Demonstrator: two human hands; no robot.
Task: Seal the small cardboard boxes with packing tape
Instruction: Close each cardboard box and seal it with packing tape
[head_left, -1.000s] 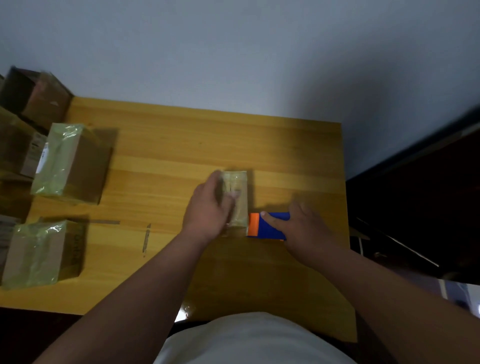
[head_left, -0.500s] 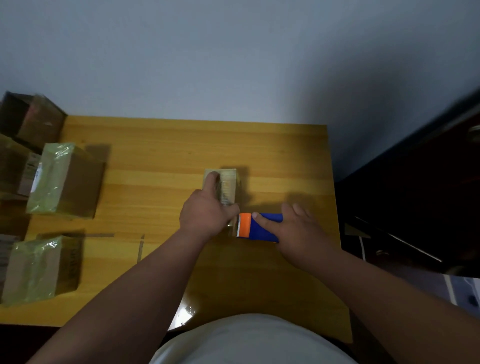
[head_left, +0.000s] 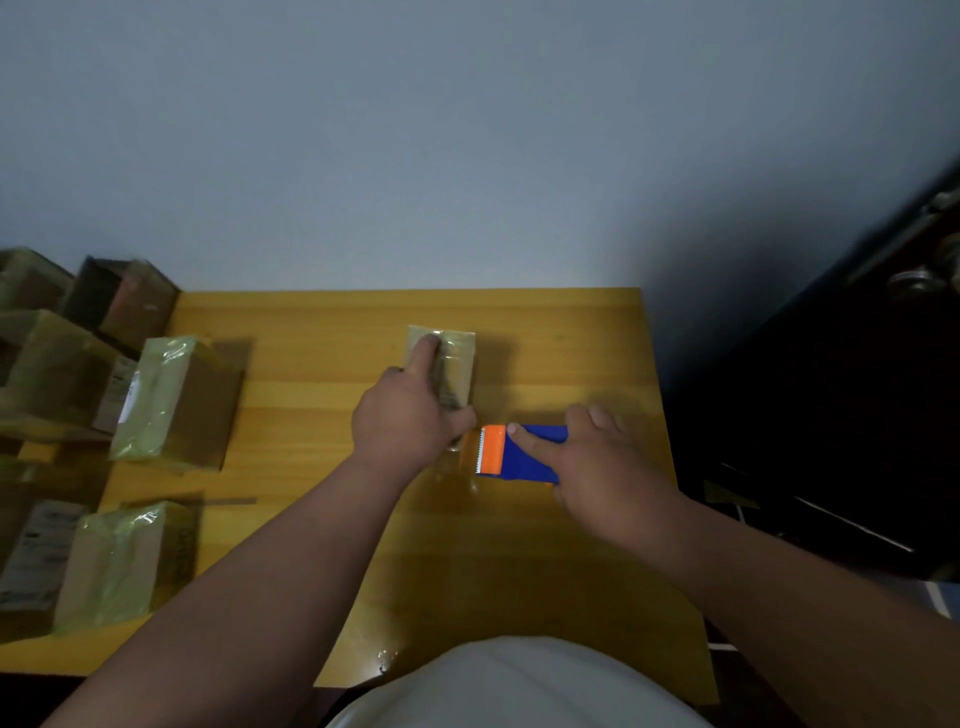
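Observation:
A small cardboard box (head_left: 457, 358) wrapped in clear tape lies in the middle of the yellow wooden table (head_left: 545, 332). My left hand (head_left: 410, 415) rests on top of it, its forefinger stretched along the box's left edge and the thumb at the near end. Just right of the box's near end, my right hand (head_left: 597, 467) grips a blue tape dispenser (head_left: 524, 454) with an orange toothed cutter facing the box. My right forefinger lies along the dispenser's top. A short stretch of clear tape seems to run from the cutter to the box.
Taped boxes stand at the table's left: one (head_left: 171, 400) further back, one (head_left: 124, 561) nearer. More boxes (head_left: 57, 364) are stacked beyond the left edge. A dark door (head_left: 857, 389) is on the right. My white shirt (head_left: 509, 686) fills the bottom.
My left forefinger has slid further along the box top toward the far end. The dispenser stays beside the box's near end. The view has tilted, so everything sits lower in frame.

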